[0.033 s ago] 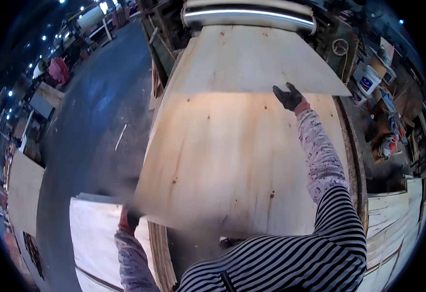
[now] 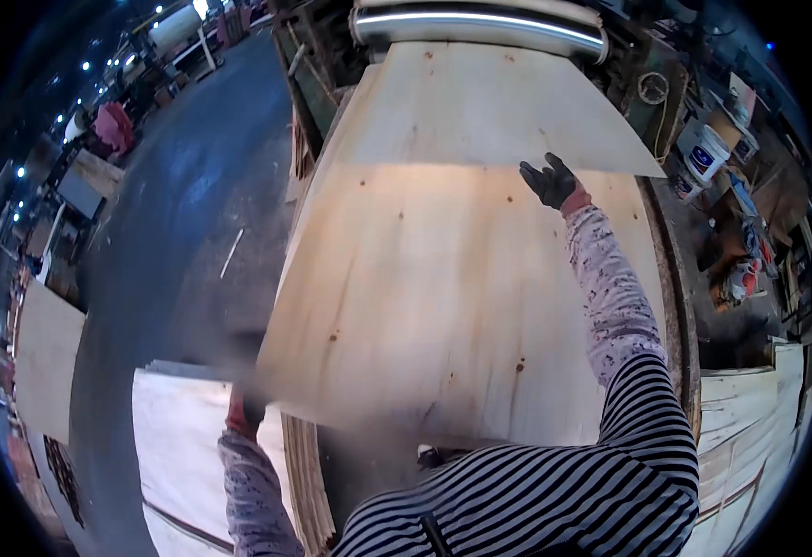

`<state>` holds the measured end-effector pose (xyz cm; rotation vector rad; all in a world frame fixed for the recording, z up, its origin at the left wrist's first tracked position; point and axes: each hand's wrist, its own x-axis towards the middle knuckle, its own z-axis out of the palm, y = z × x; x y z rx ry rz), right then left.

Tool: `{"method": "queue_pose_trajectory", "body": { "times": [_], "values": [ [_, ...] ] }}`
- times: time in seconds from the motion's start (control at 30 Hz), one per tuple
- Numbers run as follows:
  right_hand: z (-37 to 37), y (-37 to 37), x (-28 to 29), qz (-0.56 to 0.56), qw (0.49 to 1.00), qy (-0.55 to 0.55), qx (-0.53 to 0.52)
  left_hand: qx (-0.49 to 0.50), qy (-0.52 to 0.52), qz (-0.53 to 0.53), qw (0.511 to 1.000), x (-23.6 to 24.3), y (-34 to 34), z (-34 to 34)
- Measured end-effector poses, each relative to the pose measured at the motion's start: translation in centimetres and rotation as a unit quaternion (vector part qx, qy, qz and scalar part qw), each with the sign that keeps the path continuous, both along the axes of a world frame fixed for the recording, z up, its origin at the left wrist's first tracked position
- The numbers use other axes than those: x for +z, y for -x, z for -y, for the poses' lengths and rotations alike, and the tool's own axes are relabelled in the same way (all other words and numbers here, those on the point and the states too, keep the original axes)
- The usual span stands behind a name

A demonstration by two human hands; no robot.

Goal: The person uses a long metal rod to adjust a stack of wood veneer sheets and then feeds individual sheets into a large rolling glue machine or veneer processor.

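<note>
A large pale wood veneer sheet (image 2: 415,306) with several knots lies in front of me. A second veneer sheet (image 2: 480,111) overlaps its far end and runs up to a shiny metal roller (image 2: 480,20). My right hand (image 2: 552,182), in a dark glove, is over the near edge of the far sheet with its fingers apart and nothing in them. At the near left corner of the closer sheet is my left hand (image 2: 250,410), also gloved. Blur hides its fingers, so its hold on the corner cannot be made out.
Stacks of pale sheets stand at the lower left (image 2: 179,436) and lower right (image 2: 740,418). Beyond the right rail are white buckets (image 2: 705,153) and clutter. A grey floor (image 2: 174,213) stretches along the left, with a thin white strip (image 2: 232,253) on it.
The whole picture has shifted slightly upward. Both hands stay in nearly the same places, and no grasp or release shows.
</note>
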<state>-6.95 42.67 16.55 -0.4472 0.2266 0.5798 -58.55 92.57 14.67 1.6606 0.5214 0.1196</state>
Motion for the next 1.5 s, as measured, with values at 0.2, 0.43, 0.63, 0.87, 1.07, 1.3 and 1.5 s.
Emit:
{"method": "queue_pose_trajectory", "body": {
  "times": [0.2,0.43,0.63,0.87,1.07,1.3,1.5],
  "values": [
    [-3.6,20.2,-1.7,0.295,0.913,0.046,0.277,0.003,0.089,0.071,0.994,1.5,-3.8,1.3],
    [-3.9,45.5,-4.8,-0.011,0.906,-0.018,0.423,-0.06,-0.017,0.183,0.981,9.9,-7.1,1.5],
    [-0.2,47.2,-6.1,0.061,0.995,-0.082,-0.016,-0.014,0.145,0.087,0.986,7.1,-5.9,-1.3],
    [4.0,39.9,-6.5,0.048,0.995,-0.049,0.076,0.114,-0.577,0.031,0.808,-4.8,-0.7,3.9],
    [6.5,32.3,-6.7,0.105,0.993,0.042,0.033,-0.211,-0.567,0.052,0.794,-6.5,-3.1,13.9],
    [4.5,19.1,0.0,0.129,0.989,0.049,0.061,-0.234,-0.551,0.047,0.8,-5.4,-3.5,10.5],
    [3.1,11.9,-0.2,0.166,0.985,-0.017,0.052,-0.05,-0.529,-0.187,0.826,-8.6,1.4,5.7]
  ]
}}
